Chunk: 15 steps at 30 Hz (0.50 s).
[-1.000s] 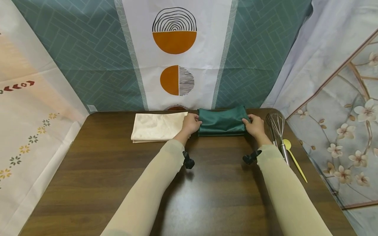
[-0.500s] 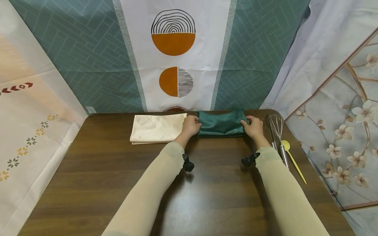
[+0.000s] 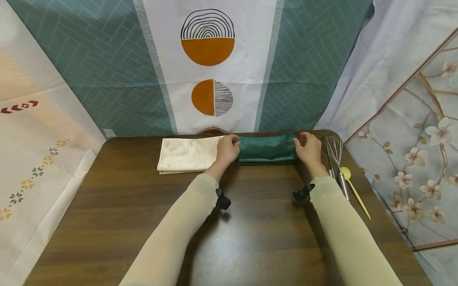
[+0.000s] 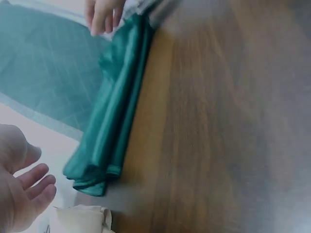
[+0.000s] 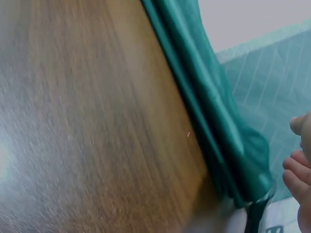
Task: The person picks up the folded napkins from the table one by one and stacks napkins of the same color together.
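Note:
A folded, shiny dark green cloth lies flat near the far edge of the wooden table, its layers visible along the side in the left wrist view. My left hand is at its left end, over the right part of a folded cream cloth. The left wrist view has the left hand with fingers loosely bent, apart from the green cloth. Beyond the cloth's right end is my right hand, fingers slightly curved and holding nothing. Only part of the right hand enters its wrist view.
To the right lie a metal whisk, another dark-headed utensil partly behind it, and a yellow spoon. A patterned curtain hangs behind the table. A floral panel borders the right side.
Both hands have let go of the green cloth's ends. The left hand has moved slightly left and up, the right slightly outward. The cloth now lies flatter.

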Available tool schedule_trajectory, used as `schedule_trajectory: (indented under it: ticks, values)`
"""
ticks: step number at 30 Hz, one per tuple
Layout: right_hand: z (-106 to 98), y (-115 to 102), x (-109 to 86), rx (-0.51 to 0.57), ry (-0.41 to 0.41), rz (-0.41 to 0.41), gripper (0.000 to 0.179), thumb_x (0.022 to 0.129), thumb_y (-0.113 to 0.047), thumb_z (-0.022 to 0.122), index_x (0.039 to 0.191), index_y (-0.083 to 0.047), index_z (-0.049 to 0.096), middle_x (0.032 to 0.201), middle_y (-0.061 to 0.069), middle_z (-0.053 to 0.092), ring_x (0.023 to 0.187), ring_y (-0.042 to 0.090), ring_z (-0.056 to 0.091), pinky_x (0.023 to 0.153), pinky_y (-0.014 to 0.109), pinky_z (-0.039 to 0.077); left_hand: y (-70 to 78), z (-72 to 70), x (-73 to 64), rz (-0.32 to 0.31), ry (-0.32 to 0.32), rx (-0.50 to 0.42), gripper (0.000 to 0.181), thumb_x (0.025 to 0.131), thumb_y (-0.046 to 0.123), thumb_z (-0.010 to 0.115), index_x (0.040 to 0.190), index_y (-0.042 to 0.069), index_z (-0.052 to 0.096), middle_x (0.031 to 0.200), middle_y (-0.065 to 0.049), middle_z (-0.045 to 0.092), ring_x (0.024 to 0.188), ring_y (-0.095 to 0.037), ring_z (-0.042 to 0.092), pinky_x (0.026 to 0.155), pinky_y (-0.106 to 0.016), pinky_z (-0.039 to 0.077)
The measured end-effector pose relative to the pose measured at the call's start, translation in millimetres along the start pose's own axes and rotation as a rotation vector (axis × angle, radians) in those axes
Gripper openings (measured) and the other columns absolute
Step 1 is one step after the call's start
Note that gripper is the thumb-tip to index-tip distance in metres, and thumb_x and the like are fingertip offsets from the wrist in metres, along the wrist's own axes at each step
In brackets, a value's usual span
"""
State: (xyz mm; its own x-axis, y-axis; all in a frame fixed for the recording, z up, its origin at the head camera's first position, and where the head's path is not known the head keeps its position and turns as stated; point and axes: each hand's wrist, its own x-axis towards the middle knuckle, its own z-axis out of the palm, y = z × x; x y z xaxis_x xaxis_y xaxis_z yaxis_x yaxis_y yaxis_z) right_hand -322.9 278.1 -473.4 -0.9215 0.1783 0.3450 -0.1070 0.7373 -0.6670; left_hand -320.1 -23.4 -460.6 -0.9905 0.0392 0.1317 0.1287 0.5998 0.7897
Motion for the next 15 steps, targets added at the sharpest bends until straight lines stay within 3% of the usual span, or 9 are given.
schedule_trajectory:
  ticks: [5,15]
  values:
    - [-3,-14,-7.7,0.016,-0.023,-0.050,0.044,0.100,-0.022,0.065,0.133,0.006,0.059,0.125,0.028,0.061,0.116,0.044,0.056,0.101,0.056,0.043,-8.1,-15.4,-18.7,0.033,-0.017,-0.033,0.026,0.103,0.012,0.058,0.125,0.001,0.068,0.115,-0.012,0.069,0.106,-0.027,0.064,0.092,-0.041,0.051]
    - [-4,-27,-53.2,0.011,-0.167,-0.060,0.062,0.102,-0.037,0.061,0.148,0.001,0.046,0.146,0.027,0.049,0.134,0.046,0.044,0.109,0.064,0.033,-42.4,-47.1,-71.4,0.192,-0.019,0.118,0.026,0.101,0.015,0.062,0.125,0.004,0.069,0.121,-0.012,0.065,0.115,-0.032,0.061,0.098,-0.049,0.047]
